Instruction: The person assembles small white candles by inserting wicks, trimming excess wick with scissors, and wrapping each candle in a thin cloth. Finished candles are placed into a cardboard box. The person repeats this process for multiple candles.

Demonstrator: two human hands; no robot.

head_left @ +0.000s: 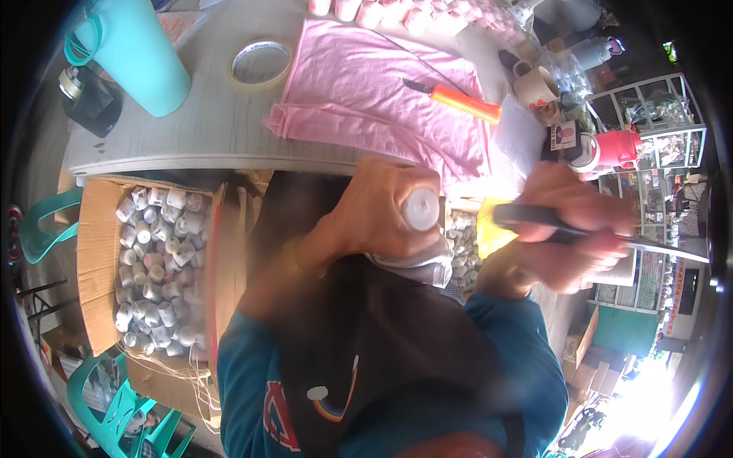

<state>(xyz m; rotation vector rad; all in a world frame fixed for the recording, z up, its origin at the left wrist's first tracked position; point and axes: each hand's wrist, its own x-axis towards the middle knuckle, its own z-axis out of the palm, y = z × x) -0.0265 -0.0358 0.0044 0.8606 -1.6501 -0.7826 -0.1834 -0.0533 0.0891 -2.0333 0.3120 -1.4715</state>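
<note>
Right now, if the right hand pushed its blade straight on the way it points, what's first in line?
The right hand holds a dark-handled blade pointing to the person's right. The nearest thing that way looks like the wire rack, though depth is unclear; the blade may pass in front of it.

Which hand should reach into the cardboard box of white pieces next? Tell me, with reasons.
Probably the left. The cardboard box lies on the person's left, though the left hand grips a white cylinder. The right hand is farther off, holding a dark-handled tool.
</note>
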